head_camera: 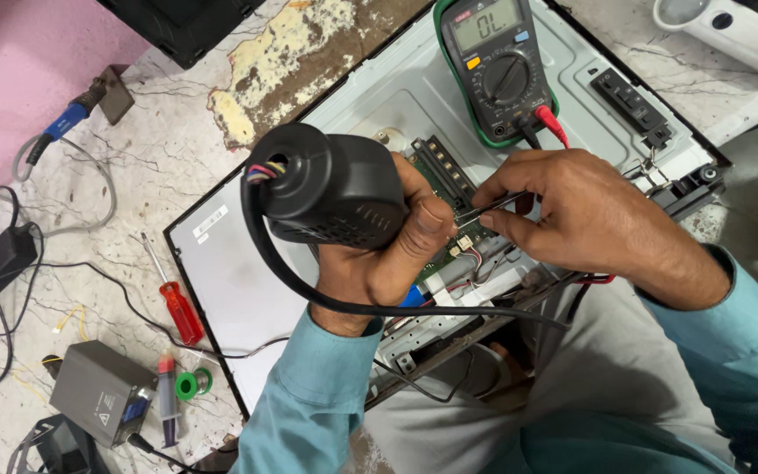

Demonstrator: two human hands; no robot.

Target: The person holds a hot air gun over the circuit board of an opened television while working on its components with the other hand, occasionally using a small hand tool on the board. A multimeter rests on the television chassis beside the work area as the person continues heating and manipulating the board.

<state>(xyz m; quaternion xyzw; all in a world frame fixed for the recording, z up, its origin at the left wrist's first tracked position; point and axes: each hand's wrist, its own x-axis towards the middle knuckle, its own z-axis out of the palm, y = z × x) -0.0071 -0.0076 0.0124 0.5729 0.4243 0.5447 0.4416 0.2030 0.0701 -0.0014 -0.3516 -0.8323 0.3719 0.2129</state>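
Left hand (379, 263) is wrapped tight round the black hot-air gun (331, 189), a fat matt-plastic barrel with vent slots near the fist; its nozzle end is hidden behind the hand, pointing down at the green board (445, 180). Right hand (572, 215) pinches thin steel tweezers (493, 206), tips down at the board just beside the left thumb.

Risks as I read them:
- The gun's outlet sits very near both sets of fingers and the small white connectors (460, 246); I judge the plastic could soften or skin get scorched if the aim drifts.
- The gun's thick black cord (379, 307) loops across the wrist and the panel edge; a snag could jerk the nozzle off its spot.
- Tweezers could nudge a neighbouring part. I can't tell what the tips are on.
- The meter (497, 66), with its green rubber boot and red and black leads, lies on the panel just behind the board, within reach of stray heat.

Surfaces: the board sits on the pale grey sheet-metal back of a flat panel (239, 272), smooth and dull. The panel lies on a cracked marble-like top (160, 158). A red-handled screwdriver (177, 307), glossy, lies to the left, well apart from the hands.
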